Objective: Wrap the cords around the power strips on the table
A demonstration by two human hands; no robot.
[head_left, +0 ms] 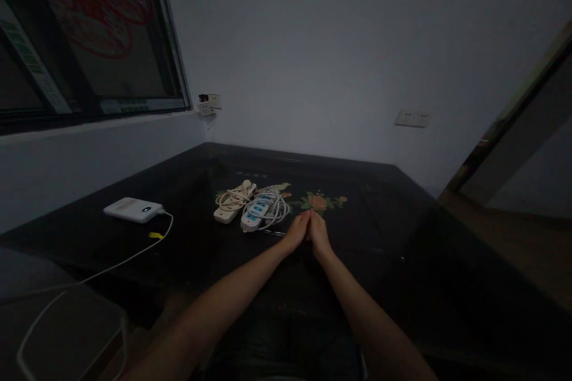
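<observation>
My left hand point(297, 232) and my right hand point(319, 233) meet at the fingertips above the dark tabletop, palms turned inward. Their fingers are stretched out, and I see nothing held in either hand. Just left of my left hand lies a white power strip point(258, 214) with blue socket faces, its pale cord coiled over it. Beside that is a cream power strip point(226, 213), also with its cord bundled on top and a plug at its far end. Both strips rest on the table apart from my hands.
The dark glossy table point(357, 303) has a printed flower point(317, 202) beyond my hands. At left lies a white power bank point(134, 209) with a white cable point(120, 263) hanging off the edge, near a yellow tab point(156, 236). Wall sockets point(412, 118) are on the back wall.
</observation>
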